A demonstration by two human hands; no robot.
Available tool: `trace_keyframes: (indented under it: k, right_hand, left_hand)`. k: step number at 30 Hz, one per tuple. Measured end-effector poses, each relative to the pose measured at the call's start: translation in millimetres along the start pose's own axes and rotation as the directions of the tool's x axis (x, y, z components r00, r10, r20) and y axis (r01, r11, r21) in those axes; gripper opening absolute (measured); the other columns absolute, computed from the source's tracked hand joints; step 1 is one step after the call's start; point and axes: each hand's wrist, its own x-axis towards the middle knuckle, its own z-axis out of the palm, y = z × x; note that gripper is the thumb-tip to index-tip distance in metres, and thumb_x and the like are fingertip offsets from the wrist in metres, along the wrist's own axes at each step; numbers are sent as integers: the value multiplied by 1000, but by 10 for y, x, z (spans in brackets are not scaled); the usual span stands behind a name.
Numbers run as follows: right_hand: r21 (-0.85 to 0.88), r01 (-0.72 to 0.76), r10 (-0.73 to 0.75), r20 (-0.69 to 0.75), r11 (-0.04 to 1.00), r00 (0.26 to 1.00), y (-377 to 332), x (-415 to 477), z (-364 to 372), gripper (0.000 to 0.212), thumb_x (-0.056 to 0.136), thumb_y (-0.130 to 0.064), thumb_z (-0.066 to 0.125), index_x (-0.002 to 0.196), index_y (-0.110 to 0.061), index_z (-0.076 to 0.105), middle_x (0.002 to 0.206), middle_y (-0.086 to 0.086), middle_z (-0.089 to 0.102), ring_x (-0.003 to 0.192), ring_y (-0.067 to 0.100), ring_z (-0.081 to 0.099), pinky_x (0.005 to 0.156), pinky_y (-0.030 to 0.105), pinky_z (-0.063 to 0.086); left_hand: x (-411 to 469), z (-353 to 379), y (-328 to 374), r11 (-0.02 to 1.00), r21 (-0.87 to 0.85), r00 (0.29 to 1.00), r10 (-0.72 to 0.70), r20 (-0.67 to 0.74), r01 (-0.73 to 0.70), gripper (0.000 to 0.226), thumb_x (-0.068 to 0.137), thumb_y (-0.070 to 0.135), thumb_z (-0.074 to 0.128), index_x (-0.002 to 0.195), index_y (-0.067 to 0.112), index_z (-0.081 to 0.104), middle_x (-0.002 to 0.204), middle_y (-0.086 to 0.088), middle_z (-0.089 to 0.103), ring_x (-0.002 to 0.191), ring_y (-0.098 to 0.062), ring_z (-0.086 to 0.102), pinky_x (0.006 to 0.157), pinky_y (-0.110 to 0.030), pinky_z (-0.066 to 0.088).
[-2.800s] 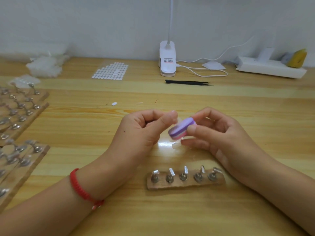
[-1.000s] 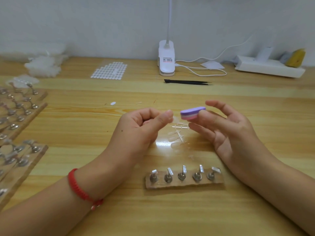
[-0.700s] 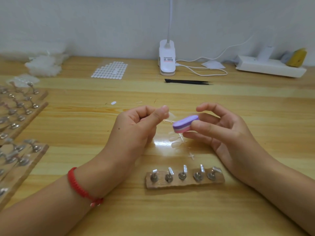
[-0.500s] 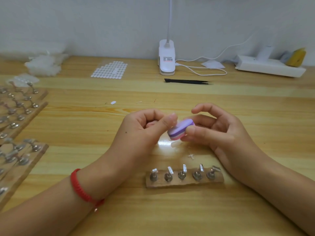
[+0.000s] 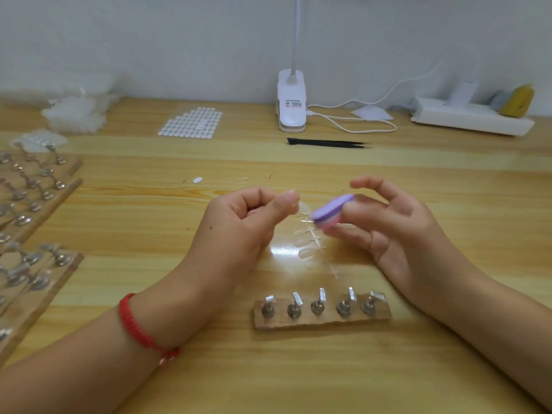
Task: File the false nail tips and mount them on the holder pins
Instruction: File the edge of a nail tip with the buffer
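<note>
My left hand (image 5: pixel 248 222) is curled, thumb pressed against the index finger, pinching a clear false nail tip that barely shows at the thumb tip. My right hand (image 5: pixel 397 231) holds a purple-and-pink oval file block (image 5: pixel 331 212) between thumb and fingers, tilted, a short gap right of the left thumb. Under the hands a clear sprue of nail tips (image 5: pixel 309 242) lies on the table. In front stands a wooden holder strip (image 5: pixel 321 319) with several metal pins, each topped by a small clear pad.
More holder strips with pins (image 5: pixel 30 189) fill the left edge. At the back are a bag of clear tips (image 5: pixel 74 113), a sheet of white tabs (image 5: pixel 192 122), a lamp base (image 5: pixel 291 103), black tweezers (image 5: pixel 327 142) and a white power strip (image 5: pixel 472 115).
The file block has swung away from and back toward my left thumb in strokes; now it sits tilted slightly to the right of it. My left hand has hardly moved.
</note>
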Motion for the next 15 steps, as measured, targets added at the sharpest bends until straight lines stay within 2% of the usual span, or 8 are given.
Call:
trace_keyframes:
  k: [2, 4, 9, 11, 13, 15]
  right_hand:
    - [-122, 2, 10, 98, 993, 995, 38, -34, 43, 39, 66, -5, 71, 102, -11, 56, 84, 14, 71, 75, 29, 70, 71, 30, 57]
    - [-131, -8, 21, 98, 991, 995, 36, -39, 70, 41, 65, -4, 71, 103, -11, 57, 84, 14, 71, 74, 28, 70, 70, 30, 57]
    - [181, -24, 40, -82, 983, 996, -28, 36, -24, 35, 65, -7, 65, 97, -10, 52, 73, 7, 69, 70, 18, 69, 72, 30, 59]
    - [171, -32, 42, -51, 985, 998, -31, 25, -25, 25, 71, -6, 56, 95, -9, 54, 70, 8, 65, 69, 19, 68, 71, 32, 59]
    - [102, -52, 52, 1, 993, 999, -22, 0, 9, 13, 73, -6, 51, 84, -8, 58, 68, 10, 57, 61, 20, 63, 59, 31, 57]
    - [56, -72, 70, 35, 996, 997, -11, -17, 35, 14, 67, -14, 46, 70, -9, 59, 69, 11, 43, 48, 17, 48, 43, 26, 47]
  left_hand:
    - [-6, 4, -1, 1000, 0, 1000, 5, 14, -5, 21, 65, 42, 66, 60, 22, 68, 48, 3, 26, 46, -11, 19, 42, -16, 22]
    - [-18, 17, 6, 999, 48, 997, 18, 74, -22, 22, 67, 41, 66, 58, 22, 66, 50, 1, 26, 45, -9, 21, 42, -16, 22]
    - [-19, 4, 17, 998, 55, 994, -1, 114, -6, 23, 65, 45, 66, 59, 22, 66, 51, 0, 26, 45, -8, 23, 46, -14, 27]
    - [-12, -5, 7, 999, 36, 997, -4, 81, 1, 24, 67, 47, 67, 60, 24, 67, 47, 4, 28, 44, -10, 22, 44, -16, 24]
    - [2, -17, -3, 1000, 15, 999, -11, 53, 10, 24, 70, 47, 74, 64, 24, 70, 45, 7, 28, 44, -11, 21, 44, -18, 23]
    - [8, -20, -9, 1000, 19, 999, -9, 44, 8, 23, 72, 47, 71, 67, 24, 71, 45, 8, 29, 45, -11, 22, 46, -18, 24]
